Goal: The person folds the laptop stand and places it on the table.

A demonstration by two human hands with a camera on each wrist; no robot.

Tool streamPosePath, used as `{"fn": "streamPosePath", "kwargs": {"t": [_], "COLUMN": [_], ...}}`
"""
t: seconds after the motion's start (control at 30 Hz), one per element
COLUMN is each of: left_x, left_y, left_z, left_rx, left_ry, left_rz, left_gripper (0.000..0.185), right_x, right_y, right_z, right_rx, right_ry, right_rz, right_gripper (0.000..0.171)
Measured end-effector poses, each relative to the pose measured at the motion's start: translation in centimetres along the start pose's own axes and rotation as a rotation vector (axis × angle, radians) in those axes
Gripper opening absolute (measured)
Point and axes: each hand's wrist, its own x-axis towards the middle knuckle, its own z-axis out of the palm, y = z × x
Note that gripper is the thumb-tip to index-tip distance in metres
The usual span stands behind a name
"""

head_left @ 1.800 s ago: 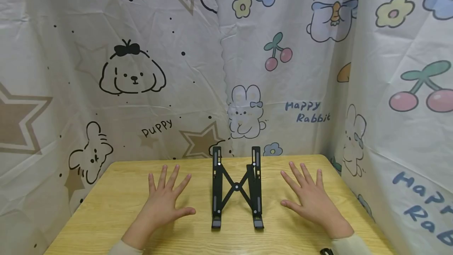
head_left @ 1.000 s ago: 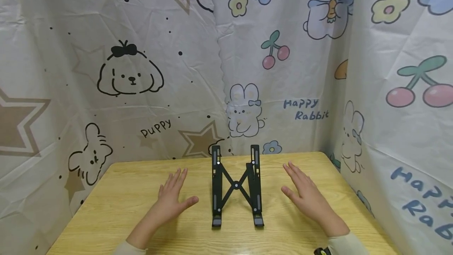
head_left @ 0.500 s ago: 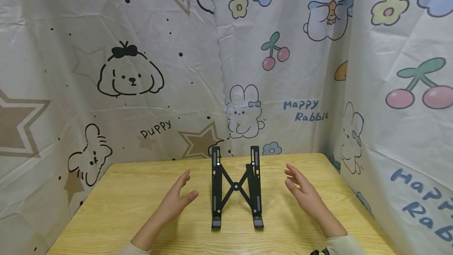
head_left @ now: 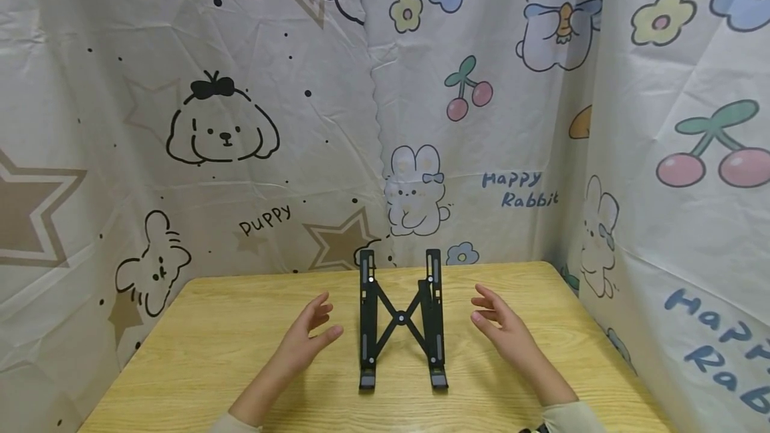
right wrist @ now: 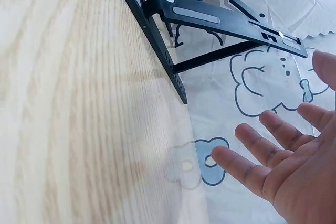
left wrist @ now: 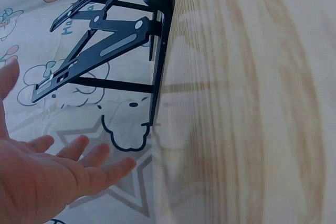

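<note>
A black folding laptop stand [head_left: 402,317] stands unfolded near the middle of the wooden table, its two side rails joined by an X-shaped brace. To its left, my left hand [head_left: 305,341] hovers apart from it, thumb pointing at the rail and fingers relaxed. My right hand [head_left: 505,334] mirrors it on the right, also apart and holding nothing. Seen from the left wrist, the stand [left wrist: 113,40] has its rails propped at a slant above a flat base, with the left palm facing it. The right wrist view shows the right hand's fingers [right wrist: 252,145] spread loosely below the raised rail.
The light wooden table [head_left: 210,326] reaches back to hanging white curtains [head_left: 337,152] printed with puppies, rabbits and cherries, which also enclose both sides. A dark wrist strap [head_left: 534,429] shows at the bottom edge by the right sleeve [head_left: 571,417].
Both hands have turned from spread, palms down, to palms facing inward with fingers slightly bent, and have moved a little closer to the laptop stand. The stand stays in place.
</note>
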Motion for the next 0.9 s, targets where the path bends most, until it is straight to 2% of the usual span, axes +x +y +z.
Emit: {"fn": "streamPosePath", "kwargs": {"t": [0.17, 0.4, 0.6, 0.9], "left_x": [0.0, 0.4, 0.7, 1.7], "left_y": [0.0, 0.0, 0.0, -0.4], "left_z": [0.4, 0.8, 1.2, 2.0], "left_rx": [-0.092, -0.236, -0.278, -0.336], "left_ry": [0.006, -0.042, -0.089, -0.096], "left_rz": [-0.023, -0.047, -0.057, -0.078], "left_gripper": [0.075, 0.069, 0.067, 0.061], "right_x": [0.0, 0.0, 0.1, 0.6], "right_y": [-0.2, -0.3, -0.6, -0.8], "right_z": [0.3, 0.6, 1.1, 1.7], "right_rx": [0.019, 0.162, 0.235, 0.278], "right_ry": [-0.013, -0.045, -0.086, -0.145], "right_rz": [0.032, 0.069, 0.098, 0.082], "right_gripper": [0.065, 0.059, 0.058, 0.053]}}
